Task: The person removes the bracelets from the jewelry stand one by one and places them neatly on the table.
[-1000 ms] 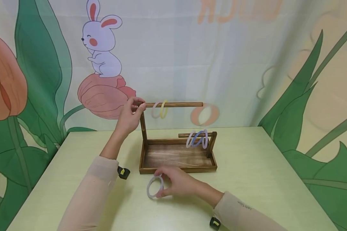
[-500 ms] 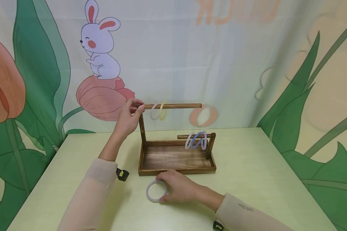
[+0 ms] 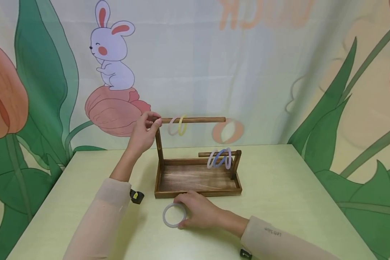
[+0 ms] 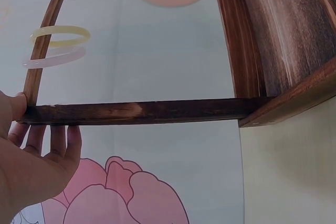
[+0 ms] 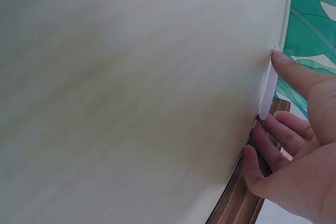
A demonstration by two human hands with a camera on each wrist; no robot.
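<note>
My left hand (image 3: 142, 133) grips the top corner of a dark wooden bangle stand, thumb and fingers around where the left post meets the upper bar (image 3: 206, 120). On that bar hang a pale pink bangle (image 3: 170, 127) and a yellow bangle (image 3: 180, 126). In front of the stand, my right hand (image 3: 199, 211) holds a pale whitish bangle (image 3: 164, 216) by its right side, thumb at the near edge and fingers at the far edge. It lies flat at the tabletop. The right wrist view shows this bangle (image 5: 268, 93) edge-on between thumb and fingertips.
The stand's tray base (image 3: 195, 195) sits mid-table. A shorter lower bar (image 3: 203, 154) on its right post (image 3: 235, 166) carries a whitish, a blue (image 3: 217, 159) and a lilac bangle (image 3: 229, 160). Behind the pale table (image 3: 279, 202) hangs a printed curtain (image 3: 260, 72).
The whitish bangle has tipped from a tilted, raised pose to lying flat on the table, with my right hand still on it. My left hand keeps its hold on the stand.
</note>
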